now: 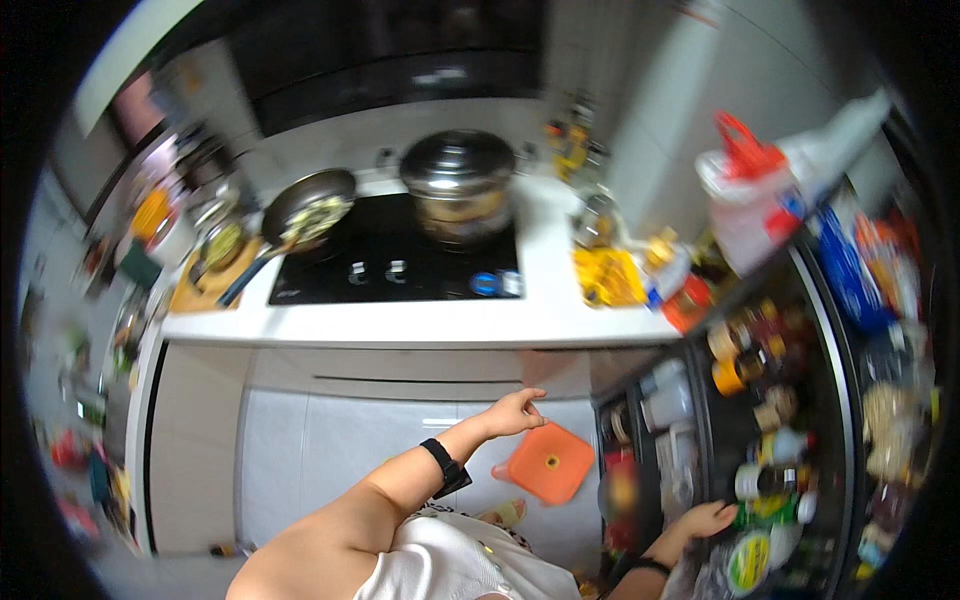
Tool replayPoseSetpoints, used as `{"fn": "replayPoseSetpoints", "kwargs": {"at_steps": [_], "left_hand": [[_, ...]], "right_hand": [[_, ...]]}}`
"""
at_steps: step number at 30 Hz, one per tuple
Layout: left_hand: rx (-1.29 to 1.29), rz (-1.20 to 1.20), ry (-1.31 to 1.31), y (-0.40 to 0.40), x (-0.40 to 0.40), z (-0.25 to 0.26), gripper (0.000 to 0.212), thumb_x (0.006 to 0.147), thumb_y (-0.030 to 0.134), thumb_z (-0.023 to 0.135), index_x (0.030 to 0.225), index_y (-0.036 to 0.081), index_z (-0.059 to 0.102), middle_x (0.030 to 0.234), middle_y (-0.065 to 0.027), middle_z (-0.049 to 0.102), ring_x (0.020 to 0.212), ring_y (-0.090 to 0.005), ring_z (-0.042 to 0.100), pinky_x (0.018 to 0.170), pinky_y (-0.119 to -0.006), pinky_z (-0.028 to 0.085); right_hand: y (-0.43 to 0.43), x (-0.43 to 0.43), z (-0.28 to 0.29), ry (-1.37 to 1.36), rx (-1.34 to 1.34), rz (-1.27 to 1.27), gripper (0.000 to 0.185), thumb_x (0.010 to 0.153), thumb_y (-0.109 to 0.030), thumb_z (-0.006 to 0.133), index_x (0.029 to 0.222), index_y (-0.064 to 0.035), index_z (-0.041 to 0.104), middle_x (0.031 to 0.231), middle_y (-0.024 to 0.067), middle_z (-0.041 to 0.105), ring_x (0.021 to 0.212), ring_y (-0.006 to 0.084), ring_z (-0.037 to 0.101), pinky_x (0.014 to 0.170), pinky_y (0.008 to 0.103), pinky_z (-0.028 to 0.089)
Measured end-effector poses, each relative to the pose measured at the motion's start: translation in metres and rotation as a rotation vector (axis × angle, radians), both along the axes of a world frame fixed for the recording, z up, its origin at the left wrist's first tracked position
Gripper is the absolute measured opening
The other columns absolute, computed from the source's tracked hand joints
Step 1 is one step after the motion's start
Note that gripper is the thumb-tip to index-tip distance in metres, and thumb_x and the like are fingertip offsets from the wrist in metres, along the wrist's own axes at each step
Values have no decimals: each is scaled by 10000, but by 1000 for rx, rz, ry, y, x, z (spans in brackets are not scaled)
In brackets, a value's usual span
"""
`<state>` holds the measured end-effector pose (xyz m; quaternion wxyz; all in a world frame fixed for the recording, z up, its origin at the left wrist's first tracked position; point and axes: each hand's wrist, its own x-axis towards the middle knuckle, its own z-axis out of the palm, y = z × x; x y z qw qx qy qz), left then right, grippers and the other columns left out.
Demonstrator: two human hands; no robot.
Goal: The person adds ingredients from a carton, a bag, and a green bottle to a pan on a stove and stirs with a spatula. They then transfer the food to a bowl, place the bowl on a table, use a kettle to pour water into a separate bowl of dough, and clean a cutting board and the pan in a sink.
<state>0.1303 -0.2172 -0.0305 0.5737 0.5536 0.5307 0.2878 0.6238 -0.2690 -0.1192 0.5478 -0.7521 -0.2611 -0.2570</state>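
Observation:
Over the floor, my left hand [517, 412] hangs with its fingers loosely apart, holding nothing, just above and left of an orange plastic stool [556, 463]. My right hand [709, 519] is at the shelf rack on the right, its fingertips by a green bottle [769, 511] with a white cap; whether they grip it is too blurred to tell. On the black cooktop [390, 289] stand a lidded steel steamer pot [459, 187] and, at its left edge, a frying pan [289, 206] holding pale food pieces.
A wooden cutting board [187, 289] with a bowl of greenish food [223, 246] lies left of the cooktop. Yellow packaging [607, 276] and a white bag with red handles [739, 202] are at the counter's right. Jars and bottles crowd the rack. A slippered foot [511, 514] is near the stool.

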Motion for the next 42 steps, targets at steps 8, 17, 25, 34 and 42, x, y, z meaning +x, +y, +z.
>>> {"fn": "replayPoseSetpoints", "kwargs": {"at_steps": [8, 17, 25, 34, 42], "left_hand": [[-187, 772, -294, -94, -249, 15, 487, 834, 198, 614, 1256, 20, 449, 937, -87, 608, 798, -167, 617, 632, -269, 493], [-16, 1368, -428, -195, -485, 16, 252, 843, 189, 541, 1049, 46, 560, 804, -24, 605, 703, -102, 589, 570, -233, 475], [108, 1383, -492, -233, -557, 47, 264, 835, 176, 568, 1058, 37, 550, 851, -43, 610, 733, -107, 584, 611, -236, 465], [64, 1311, -550, -205, -577, 57, 276, 912, 271, 480, 1066, 54, 552, 878, -77, 588, 739, -141, 583, 618, -259, 483], [36, 1168, -534, -173, -606, 92, 364, 885, 346, 551, 1051, 22, 553, 862, -51, 566, 754, -136, 543, 676, -296, 486]], "right_hand": [[81, -460, 42, 912, -552, 1667, 220, 893, -194, 557, 984, 2, 599, 839, 71, 629, 723, 121, 595, 619, 233, 487], [113, -861, 166, 1407, -1076, 1894, 369, 887, -361, 552, 982, -7, 519, 850, 143, 622, 738, 225, 641, 651, 323, 565], [145, -979, 199, 1759, -1137, 1531, 204, 866, -248, 581, 781, -64, 559, 638, 54, 537, 484, 145, 540, 442, 207, 520], [194, -977, 216, 1330, -1327, 1603, 188, 921, -179, 496, 788, -50, 467, 624, 37, 506, 461, 63, 433, 345, 128, 315], [161, -946, 289, 353, -1526, 1725, 326, 861, -303, 576, 655, -65, 489, 561, 3, 455, 408, 85, 348, 359, 231, 249]]}}
